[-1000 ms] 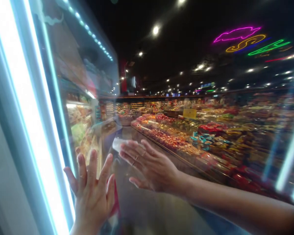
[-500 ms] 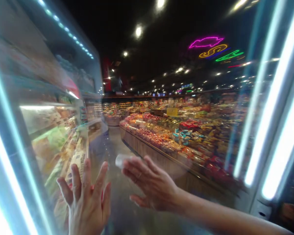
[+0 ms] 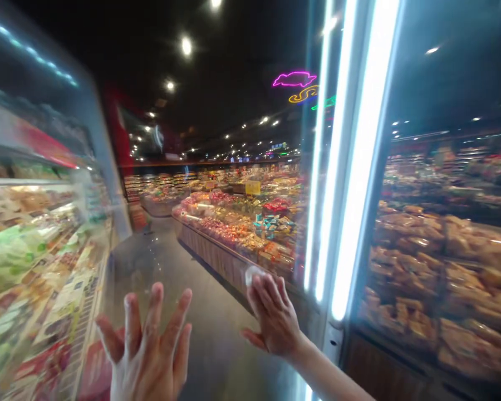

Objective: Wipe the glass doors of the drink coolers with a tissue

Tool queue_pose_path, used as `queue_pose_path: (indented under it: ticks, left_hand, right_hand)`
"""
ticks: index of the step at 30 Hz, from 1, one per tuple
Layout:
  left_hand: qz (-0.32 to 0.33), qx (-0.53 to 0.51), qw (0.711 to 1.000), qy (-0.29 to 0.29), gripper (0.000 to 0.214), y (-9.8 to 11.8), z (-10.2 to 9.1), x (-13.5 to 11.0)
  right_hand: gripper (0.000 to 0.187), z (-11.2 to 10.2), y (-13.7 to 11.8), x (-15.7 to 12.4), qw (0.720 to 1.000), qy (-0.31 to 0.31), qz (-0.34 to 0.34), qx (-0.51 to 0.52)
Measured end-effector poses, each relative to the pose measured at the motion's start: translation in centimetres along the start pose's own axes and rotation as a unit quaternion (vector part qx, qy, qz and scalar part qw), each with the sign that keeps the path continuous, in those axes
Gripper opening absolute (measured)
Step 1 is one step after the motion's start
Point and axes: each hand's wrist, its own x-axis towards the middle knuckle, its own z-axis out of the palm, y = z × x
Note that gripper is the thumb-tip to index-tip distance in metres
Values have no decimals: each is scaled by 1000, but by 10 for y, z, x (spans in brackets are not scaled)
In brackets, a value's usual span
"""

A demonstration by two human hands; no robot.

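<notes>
My left hand is raised with its fingers spread wide, palm facing away from me. It seems to rest flat on a clear glass pane, though contact cannot be made out for certain. To its right, my right hand lies palm forward with fingers stretched together. Under its fingertips is a white wad, like a folded tissue or cloth, pressed toward the glass. Most of the wad is hidden behind the fingers.
Bright vertical light tubes run along a frame on the right. Chilled shelves with packed goods line the left. Beyond the pane, a long wood-sided bin of wrapped goods borders a grey floor. More packaged food fills the right side.
The view has swung to the right, bringing the light tubes toward the middle. My right hand has moved right with the white wad, farther from my left hand, which stays spread.
</notes>
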Motion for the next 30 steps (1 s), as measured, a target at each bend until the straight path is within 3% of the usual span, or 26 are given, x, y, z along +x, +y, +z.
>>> queue_pose_path:
  ticks: [4,9,13,16,20,24,27,30]
  left_hand:
    - [47,-2,999,-12,89,41,16,15]
    - [56,-18,998,-23,85,79,33,19]
    - [60,-24,997,-38,84,93,41,18]
    - [63,-30,997,-38,81,98,46,19]
    - [70,-38,997,-20,72,98,49,22]
    - [74,-34,997,-18,69,93,46,22]
    - [58,-29,998,-17,70,83,40,17]
    - [48,-18,998,-30,72,65,32,10]
  right_hand:
    - [89,-3,36,-26,992,10,126,1]
    - [82,-1,39,-76,993,10,113,-13]
    - [84,-3,57,-71,986,3,168,-1]
    - [86,-4,61,-66,983,-5,185,21]
    - [85,-4,58,-65,989,13,150,10]
    - [85,-9,66,-39,985,26,168,-13]
    - [84,-9,51,-27,980,27,197,-4]
    - [86,-5,24,-25,988,18,153,3]
